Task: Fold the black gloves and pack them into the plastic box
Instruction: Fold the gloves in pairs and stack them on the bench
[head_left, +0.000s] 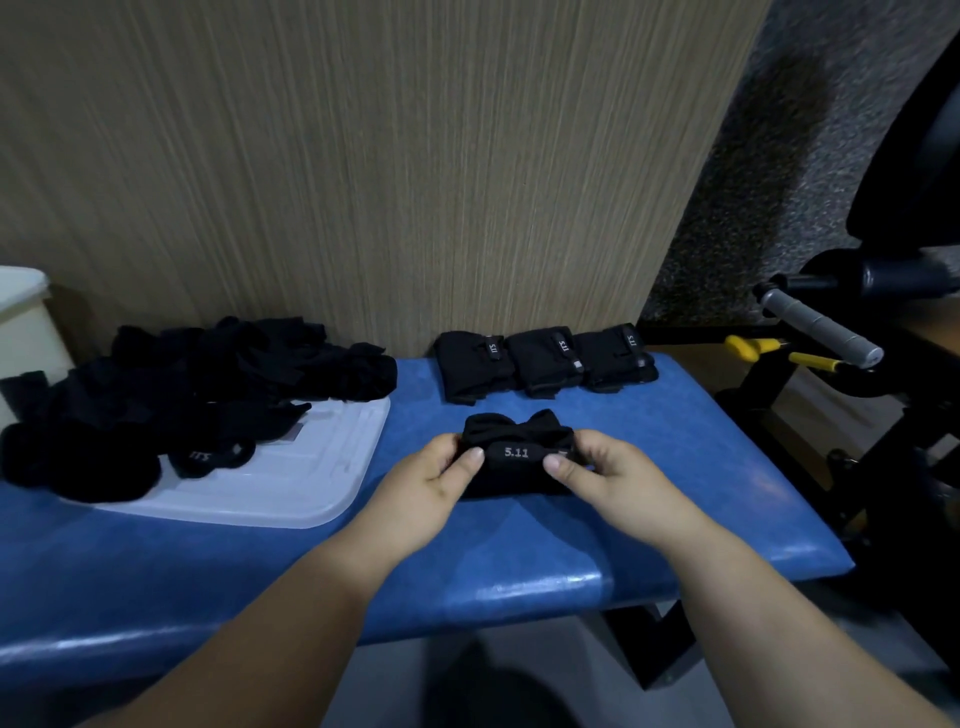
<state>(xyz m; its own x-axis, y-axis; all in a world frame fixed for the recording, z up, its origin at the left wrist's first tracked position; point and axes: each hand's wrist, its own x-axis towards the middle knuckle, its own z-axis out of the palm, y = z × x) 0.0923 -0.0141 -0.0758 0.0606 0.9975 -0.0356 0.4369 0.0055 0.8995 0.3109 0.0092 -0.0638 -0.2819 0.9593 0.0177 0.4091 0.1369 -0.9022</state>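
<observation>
**Both hands pinch a folded glove on the blue worktop**

A black glove (514, 473) lies folded into a short bundle near the middle of the blue padded worktop (675, 467). Its strap, printed "5.11" in white, faces up and towards the near edge.

The left hand (428, 480) grips the bundle's left end. Its thumb lies on top just left of the print, and its other fingers (444, 449) curl round the far side of that end. The right hand (602, 473) does the same at the right end, with its thumb pressed on top just right of the print and its fingers wrapped over the far side. The glove sits between the two hands, pinched at both ends. Its near part appears to rest on the worktop.

Beyond it, three folded gloves (545, 361) lie in a row, touching side by side, close to the wood-grain panel (363, 182) at the far edge.

To the left, a loose pile of gloves (208, 374) spreads over the far part of a flat white plastic lid (311, 483) and onto the worktop beside it. A pale box (21, 322) stands at the far left, cut off by the frame.

To the right of the worktop stands an exercise machine with a grey handle (823, 325).
</observation>
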